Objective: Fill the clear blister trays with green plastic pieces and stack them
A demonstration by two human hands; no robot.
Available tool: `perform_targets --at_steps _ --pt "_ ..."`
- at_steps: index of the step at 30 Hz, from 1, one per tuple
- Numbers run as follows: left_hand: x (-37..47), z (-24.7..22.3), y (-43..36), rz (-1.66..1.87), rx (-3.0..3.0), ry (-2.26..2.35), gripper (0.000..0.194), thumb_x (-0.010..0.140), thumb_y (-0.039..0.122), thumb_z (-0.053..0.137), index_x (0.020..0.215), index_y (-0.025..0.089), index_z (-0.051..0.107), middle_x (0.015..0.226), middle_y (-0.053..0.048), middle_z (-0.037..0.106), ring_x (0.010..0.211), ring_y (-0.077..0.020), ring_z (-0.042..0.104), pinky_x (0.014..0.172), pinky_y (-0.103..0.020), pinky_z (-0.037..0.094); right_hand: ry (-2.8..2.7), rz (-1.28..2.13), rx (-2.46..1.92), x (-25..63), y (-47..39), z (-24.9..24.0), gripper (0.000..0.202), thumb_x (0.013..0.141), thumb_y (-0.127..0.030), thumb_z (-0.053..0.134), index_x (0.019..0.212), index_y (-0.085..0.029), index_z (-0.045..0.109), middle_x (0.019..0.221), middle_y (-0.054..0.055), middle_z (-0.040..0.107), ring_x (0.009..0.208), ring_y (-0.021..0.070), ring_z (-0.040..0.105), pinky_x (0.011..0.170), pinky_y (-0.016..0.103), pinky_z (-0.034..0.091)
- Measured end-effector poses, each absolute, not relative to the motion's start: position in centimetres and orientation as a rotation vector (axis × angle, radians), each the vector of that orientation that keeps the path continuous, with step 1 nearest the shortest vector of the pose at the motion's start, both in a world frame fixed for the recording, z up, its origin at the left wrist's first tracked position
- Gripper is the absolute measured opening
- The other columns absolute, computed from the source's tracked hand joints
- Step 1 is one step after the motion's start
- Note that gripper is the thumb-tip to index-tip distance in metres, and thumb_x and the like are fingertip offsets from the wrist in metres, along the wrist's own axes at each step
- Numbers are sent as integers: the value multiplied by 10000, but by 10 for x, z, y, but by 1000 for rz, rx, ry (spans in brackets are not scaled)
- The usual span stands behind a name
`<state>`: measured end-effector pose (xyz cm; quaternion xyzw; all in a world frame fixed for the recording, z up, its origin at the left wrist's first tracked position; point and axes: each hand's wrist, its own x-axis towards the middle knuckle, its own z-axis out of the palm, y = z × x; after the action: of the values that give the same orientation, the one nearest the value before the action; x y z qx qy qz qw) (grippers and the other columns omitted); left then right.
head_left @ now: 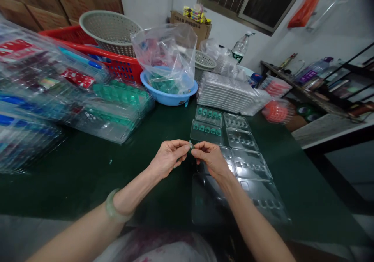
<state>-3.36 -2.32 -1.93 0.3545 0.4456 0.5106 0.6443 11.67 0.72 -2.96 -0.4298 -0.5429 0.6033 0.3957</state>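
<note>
My left hand (pixel 169 157) and my right hand (pixel 212 158) meet over the dark green table, fingertips pinched together. Between them is a small greenish plastic piece (pixel 191 146), mostly covered by fingers, so its exact kind does not show. Just behind my hands lies an open clear plastic blister tray (pixel 207 132) with a row of small green pieces; a similar filled tray (pixel 209 115) is farther back. Beside and partly under my right hand, several clear trays (pixel 251 164) lie open with no green pieces visible in them.
Packed clear boxes (pixel 117 110) are piled at the left. Behind stand a blue basin (pixel 168 97) with green pieces and a plastic bag, a red basket (pixel 125 69), and a tall stack of clear trays (pixel 230 92). A tiny scrap (pixel 110 161) lies on the green table (pixel 140 145).
</note>
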Motion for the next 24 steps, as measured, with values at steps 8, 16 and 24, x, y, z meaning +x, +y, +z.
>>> perform_targets --at_steps 8,16,24 --pt "-32 -22 -23 1159 753 899 185 721 305 578 748 122 594 520 12 464 395 -45 383 324 -152 135 -1337 1656 -1040 118 8 -27 208 618 -321 685 663 -168 552 525 -53 493 444 59 413 427 194 326" --pt "-32 -27 -19 1115 544 796 220 669 272 660 624 127 502 533 34 424 444 -40 414 337 -139 183 -1472 1548 -1120 113 4 -27 227 674 -377 627 756 -183 542 599 -38 500 491 79 448 446 207 346" --pt "-35 -37 -15 1117 519 866 229 656 274 672 625 126 501 505 45 395 383 -27 363 303 -135 159 -1949 812 -1026 111 -7 -22 164 737 -200 563 896 -218 600 819 15 542 701 117 506 624 244 415"
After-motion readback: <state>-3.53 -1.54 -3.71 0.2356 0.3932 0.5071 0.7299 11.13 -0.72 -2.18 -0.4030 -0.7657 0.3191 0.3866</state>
